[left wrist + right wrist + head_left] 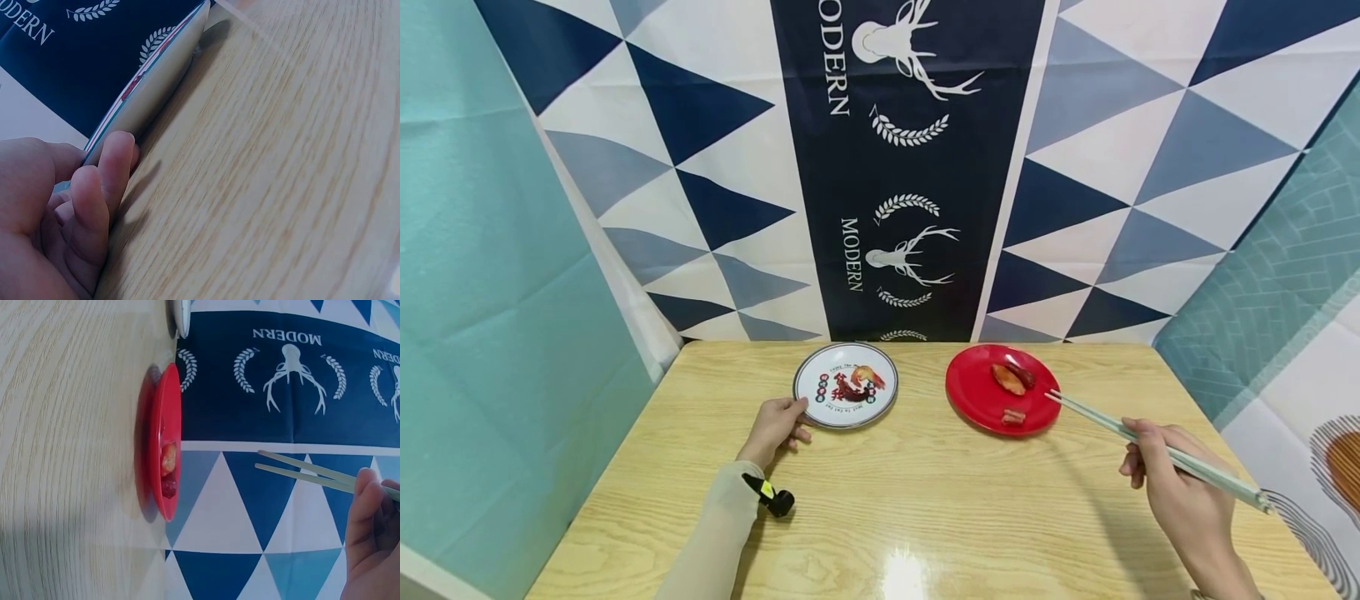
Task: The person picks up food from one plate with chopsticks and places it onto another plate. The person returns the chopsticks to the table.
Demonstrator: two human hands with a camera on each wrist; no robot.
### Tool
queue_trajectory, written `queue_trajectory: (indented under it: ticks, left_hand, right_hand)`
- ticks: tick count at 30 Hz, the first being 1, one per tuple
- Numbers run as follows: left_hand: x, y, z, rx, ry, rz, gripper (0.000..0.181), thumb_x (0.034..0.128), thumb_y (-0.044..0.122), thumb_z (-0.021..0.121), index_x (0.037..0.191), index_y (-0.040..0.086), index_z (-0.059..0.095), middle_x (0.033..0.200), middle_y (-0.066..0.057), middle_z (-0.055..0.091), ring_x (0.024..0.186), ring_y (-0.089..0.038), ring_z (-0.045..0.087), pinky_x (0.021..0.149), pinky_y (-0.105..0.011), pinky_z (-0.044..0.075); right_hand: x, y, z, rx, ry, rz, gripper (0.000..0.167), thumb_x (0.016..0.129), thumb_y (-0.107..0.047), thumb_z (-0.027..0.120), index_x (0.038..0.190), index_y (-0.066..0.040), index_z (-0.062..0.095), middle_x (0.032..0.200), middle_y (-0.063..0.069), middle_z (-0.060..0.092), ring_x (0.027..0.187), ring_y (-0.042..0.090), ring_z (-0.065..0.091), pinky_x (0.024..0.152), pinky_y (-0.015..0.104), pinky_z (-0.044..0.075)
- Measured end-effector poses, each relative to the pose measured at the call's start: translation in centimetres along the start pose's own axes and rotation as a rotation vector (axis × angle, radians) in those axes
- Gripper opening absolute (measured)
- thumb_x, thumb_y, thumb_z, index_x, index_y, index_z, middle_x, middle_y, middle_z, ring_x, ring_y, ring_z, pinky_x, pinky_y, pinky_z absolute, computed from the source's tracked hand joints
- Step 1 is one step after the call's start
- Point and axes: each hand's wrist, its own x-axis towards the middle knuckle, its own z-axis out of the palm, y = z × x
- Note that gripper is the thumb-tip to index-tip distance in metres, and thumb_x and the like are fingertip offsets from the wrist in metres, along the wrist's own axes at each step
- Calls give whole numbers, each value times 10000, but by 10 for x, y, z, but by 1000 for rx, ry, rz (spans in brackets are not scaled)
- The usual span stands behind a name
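Observation:
In the head view my left hand (777, 431) pinches the near-left rim of a white plate (806, 385) with printed food pictures and a dark edge line. The left wrist view has the thumb on the rim of the plate (153, 94) and fingers of the hand (81, 206) curled below. My right hand (1187, 483) grips pale green chopsticks (1206, 471), their tips slightly apart by the right rim of a red plate (970, 392). On that plate lie an orange-brown piece (1007, 379), a dark red piece (1022, 375) and a small pinkish piece (1013, 416). Nothing is between the tips.
Both plates are near the far edge of the wooden table (865, 500), with a gap between them. Behind rises a patterned cloth (917, 167); teal cloth (497, 292) hangs at the left. A black device (771, 496) is strapped on the left wrist.

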Motion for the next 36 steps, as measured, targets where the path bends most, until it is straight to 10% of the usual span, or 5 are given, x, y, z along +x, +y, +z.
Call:
queue_trajectory:
  ticks: [36]
  left_hand:
    - [-1, 0, -4, -28, -44, -14, 378, 1082, 296, 540, 1136, -52, 679, 767, -90, 715, 536, -99, 640, 450, -213, 496]
  right_hand:
    - [7, 7, 8, 94, -61, -114, 177, 963, 158, 570, 1025, 149, 736, 672, -56, 648, 499, 54, 589, 414, 187, 450]
